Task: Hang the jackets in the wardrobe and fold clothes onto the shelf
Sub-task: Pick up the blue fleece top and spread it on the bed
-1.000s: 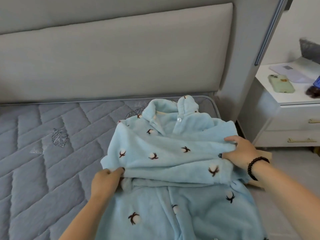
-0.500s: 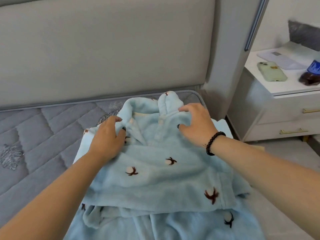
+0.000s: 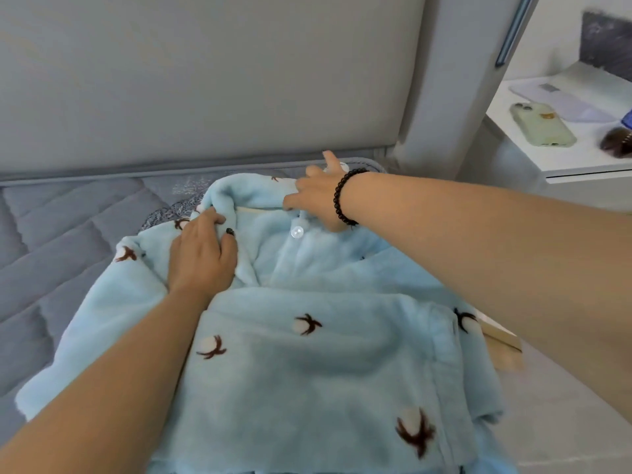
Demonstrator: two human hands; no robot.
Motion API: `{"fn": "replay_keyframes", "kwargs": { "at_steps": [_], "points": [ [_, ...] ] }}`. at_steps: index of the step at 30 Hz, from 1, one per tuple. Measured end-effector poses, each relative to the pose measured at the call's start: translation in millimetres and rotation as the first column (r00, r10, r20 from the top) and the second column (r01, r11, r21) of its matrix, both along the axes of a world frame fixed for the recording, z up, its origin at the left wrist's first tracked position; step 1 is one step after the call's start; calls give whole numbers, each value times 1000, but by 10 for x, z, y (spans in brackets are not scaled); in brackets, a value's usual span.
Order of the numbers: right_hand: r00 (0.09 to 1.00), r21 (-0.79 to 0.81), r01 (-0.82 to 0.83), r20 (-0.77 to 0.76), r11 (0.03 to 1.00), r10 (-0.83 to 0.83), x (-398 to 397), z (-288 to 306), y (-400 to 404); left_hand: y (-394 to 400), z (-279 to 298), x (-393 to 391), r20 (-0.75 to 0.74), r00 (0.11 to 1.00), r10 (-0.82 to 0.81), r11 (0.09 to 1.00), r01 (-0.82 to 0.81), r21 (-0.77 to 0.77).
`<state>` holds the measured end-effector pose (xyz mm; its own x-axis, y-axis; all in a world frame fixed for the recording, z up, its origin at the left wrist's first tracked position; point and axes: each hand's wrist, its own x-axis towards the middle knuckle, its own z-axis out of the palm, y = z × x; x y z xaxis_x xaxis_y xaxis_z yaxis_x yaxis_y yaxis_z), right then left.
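On mattress (image 3: pixel 61 234) | pajama top (image 3: pixel 307 354) collar toward headboard | left hand (image 3: pixel 201 258), right hand (image 3: pixel 314 196) grip collar

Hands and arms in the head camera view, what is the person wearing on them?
Both forearms are bare, no sleeves showing. The right hand has a bracelet of round black beads at the wrist. The left hand wears dark polish on the thumbnail; no rings or watch visible.

Soft, even daylight, brighter at right; slight motion blur, with wide-angle bending at the edges.
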<state>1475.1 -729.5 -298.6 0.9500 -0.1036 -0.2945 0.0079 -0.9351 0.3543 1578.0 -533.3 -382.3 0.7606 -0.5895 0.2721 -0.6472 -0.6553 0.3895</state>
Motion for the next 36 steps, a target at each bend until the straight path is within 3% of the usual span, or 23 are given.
{"fn": "replay_keyframes", "kwargs": {
  "at_steps": [3, 5, 10, 12, 14, 16, 18, 19, 20, 22, 23, 24, 28, 33, 36],
  "points": [
    [982, -210, -59, 161, 976, 94, -60, 126, -47, 1, -17, 22, -28, 1000, 2, 1000, -2, 7],
    [952, -193, 3, 302, 981, 57, -144, 144, -152, -5, -19, 42, -35, 999, 3, 1000, -3, -2],
    [831, 198, 163, 501, 966, -243, -403, -62, -372, 10, -41, 47, -46, 999, -1, 1000, -1, -30],
    [817, 429, 195, 426, 882, -388, -515, -163, -438, 3, -16, 73, -74, 997, -13, 999, 10, -42],
    [801, 681, 275, 227, 678, -554, -644, -240, -473, 7, -6, 90, -135, 991, -19, 999, 14, -36],
    [734, 890, 320, -16, 325, -679, -731, -260, -490, 7, 27, 136, -207, 978, -13, 1000, 11, -10],
    [670, 962, 254, -252, -103, -698, -746, -216, -488, -78, 202, 266, -323, 946, 23, 999, -14, 31],
    [650, 950, 251, -309, -188, -695, -724, -197, -483, -146, 327, 352, -345, 937, 50, 996, -22, 83],
    [644, 945, 292, -308, -148, -700, -678, -164, -485, -224, 466, 440, -312, 947, 72, 983, -14, 182],
    [683, 865, 451, -177, 219, -709, -548, -133, -476, -384, 688, 545, -120, 990, 69, 913, -14, 408],
    [719, 794, 491, -136, 359, -682, -480, -142, -458, -453, 703, 559, -36, 999, 28, 878, -8, 478],
    [739, 744, 520, -147, 419, -657, -409, -176, -467, -510, 678, 543, -25, 999, -30, 860, 39, 508],
    [763, 644, 569, -182, 511, -620, -273, -290, -396, -616, 427, 498, -188, 976, -114, 830, 198, 521],
    [767, 642, 513, -45, 570, -640, -342, -268, -356, -514, 670, 369, -42, 995, -90, 764, 96, 638],
    [771, 679, 476, -17, 559, -636, -522, -174, -277, -285, 799, 268, 40, 993, -109, 780, 60, 623]
  ]
}}
